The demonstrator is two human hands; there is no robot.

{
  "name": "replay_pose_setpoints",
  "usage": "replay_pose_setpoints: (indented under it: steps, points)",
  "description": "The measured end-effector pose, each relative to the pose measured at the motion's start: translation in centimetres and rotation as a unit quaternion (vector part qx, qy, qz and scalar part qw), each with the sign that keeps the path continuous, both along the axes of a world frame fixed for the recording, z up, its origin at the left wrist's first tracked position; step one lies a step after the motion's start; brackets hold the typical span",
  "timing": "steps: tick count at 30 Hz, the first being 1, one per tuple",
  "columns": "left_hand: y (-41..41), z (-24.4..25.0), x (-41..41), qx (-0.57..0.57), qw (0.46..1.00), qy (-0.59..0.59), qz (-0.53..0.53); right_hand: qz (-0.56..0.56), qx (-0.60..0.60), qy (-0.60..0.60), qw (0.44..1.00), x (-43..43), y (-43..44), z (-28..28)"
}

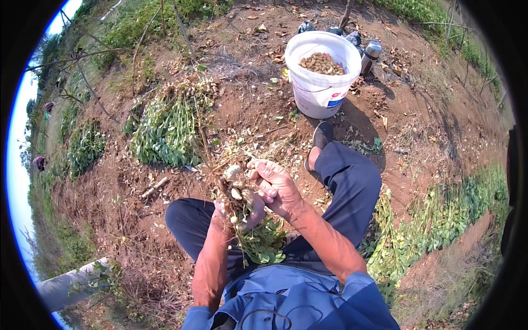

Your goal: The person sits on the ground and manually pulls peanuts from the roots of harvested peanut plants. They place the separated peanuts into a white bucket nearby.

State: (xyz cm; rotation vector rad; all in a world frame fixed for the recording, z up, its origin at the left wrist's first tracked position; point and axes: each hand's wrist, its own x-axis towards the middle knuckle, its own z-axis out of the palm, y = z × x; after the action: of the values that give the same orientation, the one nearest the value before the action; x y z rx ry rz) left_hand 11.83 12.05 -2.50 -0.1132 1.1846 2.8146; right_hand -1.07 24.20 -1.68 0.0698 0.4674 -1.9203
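Observation:
My left hand (251,212) is closed around a pulled peanut plant, its leafy tops (264,241) hanging down over my lap. Pale peanut pods (236,193) and thin dry roots cluster just above that hand. My right hand (274,185) is at the right side of the cluster, fingertips pinched together by the pods; whether a pod is between them cannot be told. Beyond my outstretched foot stands a white plastic bucket (315,97), with picked peanut pods (321,64) inside.
A pile of peanut plants (169,128) lies ahead on the left, a smaller one (86,144) farther left. More plants (429,227) lie at right. A steel flask (371,55) and dark plastic bags (353,38) are behind the bucket. A short stick (154,187) rests on the soil.

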Motion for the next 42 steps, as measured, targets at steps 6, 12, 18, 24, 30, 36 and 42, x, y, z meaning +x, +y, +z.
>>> replay_pose_setpoints:
  steps: [6,12,18,24,30,36,42]
  points:
    - [-1.1,0.2,-0.6,0.095,0.992,-0.013,0.076,-0.07,0.039,-0.145,0.986,-9.2,-1.3,-1.9]
    - [-2.7,-1.1,-1.0,0.01,0.985,-0.119,0.122,-0.263,0.153,0.094,0.948,-28.0,-3.8,3.9]
    - [-2.1,0.1,-2.0,-0.095,0.96,-0.129,0.229,-0.186,0.218,0.18,0.941,-19.9,-0.4,-2.7]
    - [-1.0,0.9,-3.5,-0.186,0.936,-0.124,0.271,-0.126,0.196,0.178,0.956,-7.4,3.1,-3.9]
    - [-0.7,2.0,-3.5,-0.247,0.942,-0.095,0.209,-0.12,0.194,0.24,0.943,-2.4,4.3,-0.1]
    - [-0.9,4.6,-2.0,-0.269,0.955,-0.117,0.045,-0.129,0.18,0.331,0.917,-0.6,3.8,3.2]
    - [-0.5,3.3,-1.9,-0.337,0.935,-0.072,0.082,-0.162,0.214,0.378,0.886,0.6,4.2,4.8]
